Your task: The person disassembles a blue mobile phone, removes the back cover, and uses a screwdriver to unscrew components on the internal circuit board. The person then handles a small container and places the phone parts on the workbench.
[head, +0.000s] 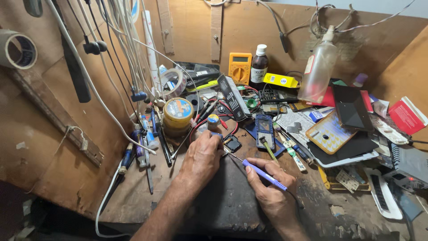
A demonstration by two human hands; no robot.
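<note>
nearest me, both forearms reach up over the dark, worn surface (232,201). right hand (272,189) is closed in a pen hold around a blue-handled soldering iron (264,175), whose thin tip slants up and left to a small dark board (232,143). left hand (203,156) lies palm down just left of that board, fingers curled at its edge, pinning it to the surface; whether it truly grips or only presses, i cannot tell. the board sits near the middle of the surface, between the two hands, just left of an opened blue phone (265,131) lying flat. a yellow-handled screwdriver (268,149) rests across the phone's lower end. behind the left hand stands a round yellow tin (177,117), with red wires (223,121) looping beside it. farther back, against the wooden wall, i see an orange multimeter (240,67), a dark brown bottle (259,66) and a clear spray bottle (318,67) leaning. white cables (117,44) hang down on the left.
</note>
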